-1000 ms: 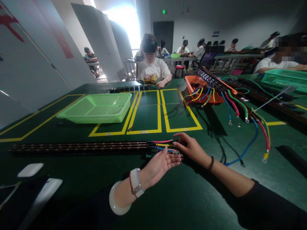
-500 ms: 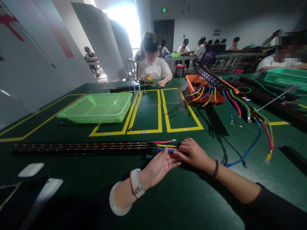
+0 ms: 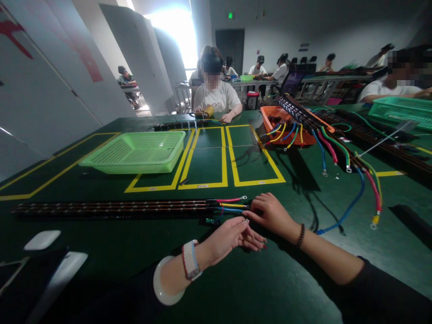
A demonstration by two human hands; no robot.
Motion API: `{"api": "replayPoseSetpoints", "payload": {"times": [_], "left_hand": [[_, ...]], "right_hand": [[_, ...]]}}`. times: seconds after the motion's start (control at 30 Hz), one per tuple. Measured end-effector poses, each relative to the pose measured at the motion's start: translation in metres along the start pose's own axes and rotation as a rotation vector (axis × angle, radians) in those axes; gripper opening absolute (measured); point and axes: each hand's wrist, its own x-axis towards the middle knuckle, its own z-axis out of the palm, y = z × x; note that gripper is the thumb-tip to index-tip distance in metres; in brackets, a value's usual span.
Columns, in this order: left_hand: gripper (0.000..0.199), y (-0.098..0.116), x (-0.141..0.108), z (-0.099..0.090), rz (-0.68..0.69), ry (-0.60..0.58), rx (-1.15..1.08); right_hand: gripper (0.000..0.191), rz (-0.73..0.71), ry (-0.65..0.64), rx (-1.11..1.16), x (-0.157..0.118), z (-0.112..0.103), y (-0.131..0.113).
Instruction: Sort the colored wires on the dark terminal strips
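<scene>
A long dark harness bundle (image 3: 114, 209) lies across the table, with a red cable (image 3: 227, 200), a yellow cable (image 3: 232, 205) and a blue cable (image 3: 232, 210) coming out of its right end. The red cable ends in a bare ring lug. Curled fingers of my right hand (image 3: 273, 213) close at the tip of the blue cable, partly hiding the cable ends. Below it, my left hand (image 3: 229, 240) is apart from the cables, palm partly turned up, fingers stretched and nothing visible in them. A small green piece (image 3: 212, 221) lies under the bundle's end.
A light green basket (image 3: 135, 166) stands beyond the bundle, by yellow tape outlines. To the right, an orange basket (image 3: 266, 118) sits beneath another harness (image 3: 303, 112) with hanging lugged cables. A white case (image 3: 42, 240) lies at left. A co-worker (image 3: 216, 96) sits opposite.
My left hand has come away from the blue cable, moving down and slightly right. My right hand stays at the cable ends, shifted a little left.
</scene>
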Motion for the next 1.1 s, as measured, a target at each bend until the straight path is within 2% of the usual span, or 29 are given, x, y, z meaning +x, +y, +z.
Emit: {"api": "replayPoseSetpoints", "payload": {"times": [0.2,0.43,0.6,0.73,0.93,1.1], "left_hand": [[0.028,0.002,0.0,0.001,-0.004,-0.013,0.005],[0.032,0.001,0.0,0.004,0.009,0.028,0.006],[0.036,0.002,0.0,0.006,-0.009,0.04,-0.01],[0.036,0.005,-0.001,0.006,-0.042,0.035,-0.025],[0.025,0.002,0.004,-0.003,-0.037,0.046,-0.186],[0.032,0.001,0.006,-0.005,0.027,0.087,-0.417]], "right_hand": [[0.033,0.104,0.158,0.219,0.01,0.002,-0.004],[0.048,0.026,0.026,0.247,0.026,0.015,-0.012],[0.042,-0.02,-0.059,0.25,0.036,0.024,-0.014],[0.034,0.016,-0.103,0.291,0.041,0.025,-0.015],[0.028,-0.009,-0.035,0.158,0.043,0.014,-0.023],[0.013,-0.182,0.066,-0.09,0.039,0.012,-0.026]]}}
